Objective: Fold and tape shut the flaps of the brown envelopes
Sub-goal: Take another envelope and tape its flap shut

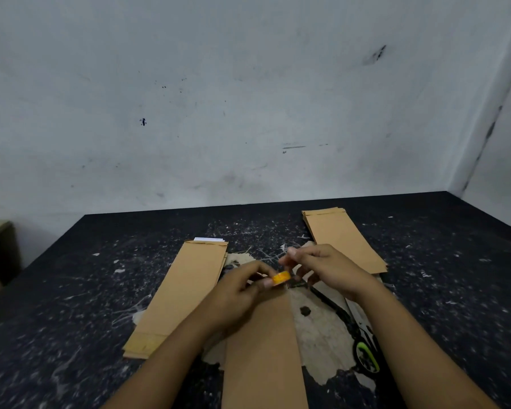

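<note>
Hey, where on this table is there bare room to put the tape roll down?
Bare dark table lies right of the right envelope stack, left of the left stack, and along the far edge by the wall. The middle is crowded: the envelope being worked, scissors, torn paper, and both hands, left hand and right hand, around the tape roll.

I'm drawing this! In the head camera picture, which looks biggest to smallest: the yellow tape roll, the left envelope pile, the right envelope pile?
1. Left envelope pile, biggest, though it lies nearer the camera.
2. Right envelope pile.
3. Yellow tape roll, tiny.
</note>
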{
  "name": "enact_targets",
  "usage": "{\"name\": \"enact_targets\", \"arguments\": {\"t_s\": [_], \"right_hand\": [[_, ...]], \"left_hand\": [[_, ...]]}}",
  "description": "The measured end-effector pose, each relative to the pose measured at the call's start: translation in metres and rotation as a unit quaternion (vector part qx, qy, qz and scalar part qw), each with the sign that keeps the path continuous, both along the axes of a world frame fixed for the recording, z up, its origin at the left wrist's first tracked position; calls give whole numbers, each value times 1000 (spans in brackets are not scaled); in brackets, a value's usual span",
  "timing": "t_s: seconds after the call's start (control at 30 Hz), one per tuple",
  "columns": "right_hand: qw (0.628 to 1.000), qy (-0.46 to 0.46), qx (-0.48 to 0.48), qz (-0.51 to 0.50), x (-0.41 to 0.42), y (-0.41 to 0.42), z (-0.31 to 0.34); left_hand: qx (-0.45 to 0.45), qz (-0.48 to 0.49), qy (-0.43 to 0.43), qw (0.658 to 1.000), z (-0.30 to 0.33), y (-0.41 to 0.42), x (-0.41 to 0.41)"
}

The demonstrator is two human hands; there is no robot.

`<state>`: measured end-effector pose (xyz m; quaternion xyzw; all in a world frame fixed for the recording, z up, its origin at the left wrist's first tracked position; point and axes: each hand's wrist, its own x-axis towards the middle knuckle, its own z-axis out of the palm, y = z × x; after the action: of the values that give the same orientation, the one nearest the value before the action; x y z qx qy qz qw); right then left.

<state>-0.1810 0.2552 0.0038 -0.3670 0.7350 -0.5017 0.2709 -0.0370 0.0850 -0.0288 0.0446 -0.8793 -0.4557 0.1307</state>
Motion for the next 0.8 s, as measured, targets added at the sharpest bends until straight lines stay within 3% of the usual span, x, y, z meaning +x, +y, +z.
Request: {"name": "enact_targets", "arguments": {"t_s": [0.23, 0.6, 0.8], "right_hand": [[999, -26, -43, 3, 10, -7, -4], [992, -84, -89, -20, 9, -13, -11], [994, -60, -73, -59, 14, -19, -12]], "left_hand": [[74, 28, 9, 997, 1, -18, 0], [40, 27, 12, 999, -1, -20, -1], [-53, 0, 56, 997, 1, -22, 1]]}}
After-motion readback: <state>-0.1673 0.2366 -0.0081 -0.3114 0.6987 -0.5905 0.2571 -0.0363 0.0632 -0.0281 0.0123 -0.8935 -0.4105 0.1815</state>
